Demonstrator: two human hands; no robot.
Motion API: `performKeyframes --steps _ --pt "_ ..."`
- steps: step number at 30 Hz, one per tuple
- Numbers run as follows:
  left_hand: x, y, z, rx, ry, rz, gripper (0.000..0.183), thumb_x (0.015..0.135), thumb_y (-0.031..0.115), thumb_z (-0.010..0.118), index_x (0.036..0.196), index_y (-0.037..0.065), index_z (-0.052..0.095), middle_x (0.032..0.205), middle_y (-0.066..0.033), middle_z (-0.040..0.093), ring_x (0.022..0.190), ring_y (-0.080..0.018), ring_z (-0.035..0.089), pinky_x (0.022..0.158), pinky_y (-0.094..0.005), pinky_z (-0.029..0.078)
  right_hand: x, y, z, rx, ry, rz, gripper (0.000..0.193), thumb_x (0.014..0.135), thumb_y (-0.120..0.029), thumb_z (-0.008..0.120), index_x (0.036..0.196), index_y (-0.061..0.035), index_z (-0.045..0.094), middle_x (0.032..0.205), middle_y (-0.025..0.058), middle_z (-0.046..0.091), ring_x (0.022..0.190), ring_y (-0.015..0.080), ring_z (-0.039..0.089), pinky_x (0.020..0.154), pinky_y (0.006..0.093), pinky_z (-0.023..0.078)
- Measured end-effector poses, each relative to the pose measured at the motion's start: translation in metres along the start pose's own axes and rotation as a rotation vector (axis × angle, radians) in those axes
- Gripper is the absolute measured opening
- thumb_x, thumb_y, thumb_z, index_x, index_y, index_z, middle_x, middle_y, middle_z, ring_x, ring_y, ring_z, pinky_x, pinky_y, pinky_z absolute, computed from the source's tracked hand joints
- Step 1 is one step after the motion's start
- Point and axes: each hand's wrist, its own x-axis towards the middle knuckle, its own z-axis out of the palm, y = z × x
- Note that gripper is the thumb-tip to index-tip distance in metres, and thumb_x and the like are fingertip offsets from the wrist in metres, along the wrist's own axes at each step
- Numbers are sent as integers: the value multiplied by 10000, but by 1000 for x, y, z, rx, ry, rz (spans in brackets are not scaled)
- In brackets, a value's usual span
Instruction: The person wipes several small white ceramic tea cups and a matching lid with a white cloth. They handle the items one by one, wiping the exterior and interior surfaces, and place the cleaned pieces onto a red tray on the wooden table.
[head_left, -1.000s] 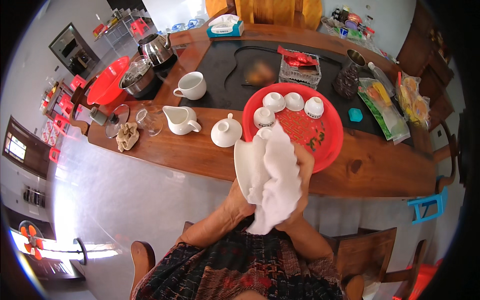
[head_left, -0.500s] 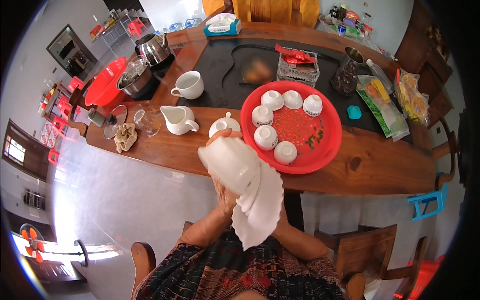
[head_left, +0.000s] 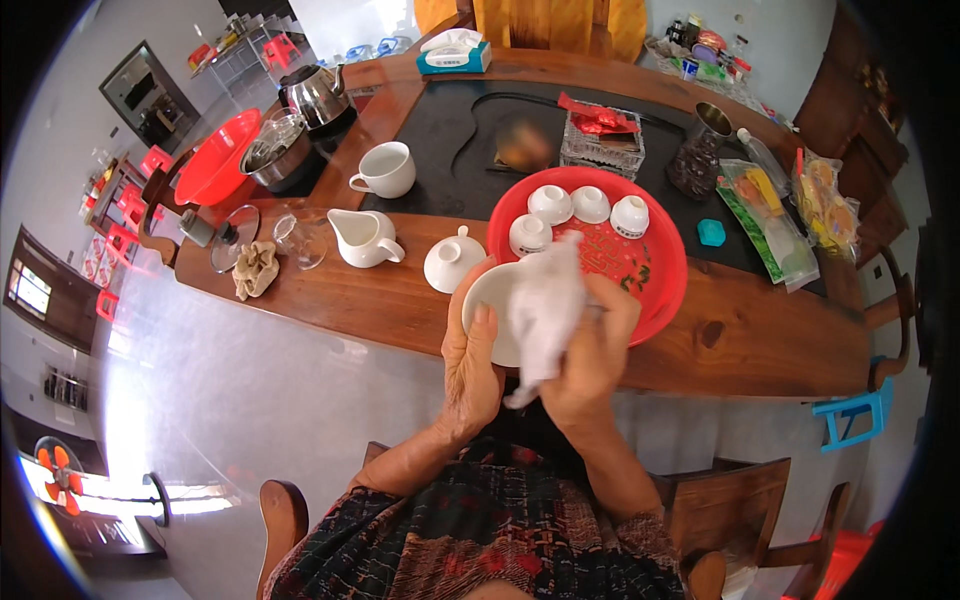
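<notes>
My left hand (head_left: 472, 372) grips a white porcelain bowl (head_left: 497, 343) at its rim, thumb on the near side, its open mouth tilted toward me. A white cloth (head_left: 548, 312) is bunched in my right hand (head_left: 590, 372) and covers the right part of the bowl. Both hands are above the table's near edge. Just left of them lies a white lid (head_left: 456, 262) with its knob up. Behind them is a red round tray (head_left: 665, 285) with several small white cups (head_left: 550, 204) turned upside down; my hands and the cloth hide its near left part.
Leftward on the wooden table (head_left: 760, 345) stand a white pitcher (head_left: 362, 238), white cup (head_left: 386, 170), glass cup (head_left: 300, 242), crumpled beige cloth (head_left: 257, 270), steel kettle (head_left: 315, 97) and red basin (head_left: 218, 155). A glass box (head_left: 602, 150), dark vase (head_left: 695, 160) and food packets (head_left: 765, 210) stand beyond.
The bowl has turned from showing its outside to showing its open mouth. My right hand came into view from behind the cloth and now holds it bunched at the bowl.
</notes>
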Motion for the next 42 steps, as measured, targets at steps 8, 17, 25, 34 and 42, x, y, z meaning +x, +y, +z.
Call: performKeyframes --steps 8,17,25,34,42 --pt "4 16 0 59 6 7 440 996 246 298 1374 23 304 1290 -120 456 1168 -191 447 985 -315 353 -6 -12 -8 139 -459 -97 317 622 -15 660 927 36 589 1002 127 512 881 300 491 765 381 439" --pt "26 19 7 -257 -93 -192 440 984 254 369 1359 27 337 1257 -94 484 1158 -178 481 952 -328 426 -9 18 -49 614 -134 527 353 818 60 483 1168 33 519 1007 99 612 879 157 598 771 264 469" --pt "7 9 31 -394 39 -407 409 964 349 414 1215 29 458 1121 -85 558 1018 -183 568 853 -323 485 -16 10 -23 663 -10 403 432 841 -73 577 1240 37 455 1185 159 510 1062 245 537 900 343 420" --pt "16 3 12 -440 35 -461 361 958 383 413 1161 91 475 1041 -76 574 901 -194 594 693 -347 515 -32 16 -40 397 -10 385 307 842 18 495 1144 67 515 1057 149 572 945 247 582 810 331 466" --pt "4 -8 14 -526 -130 -542 294 955 273 459 1161 65 452 1077 -52 561 964 -151 568 813 -331 485 6 5 -36 370 77 179 308 824 -79 507 1101 36 575 1149 200 481 1011 279 495 875 362 409"
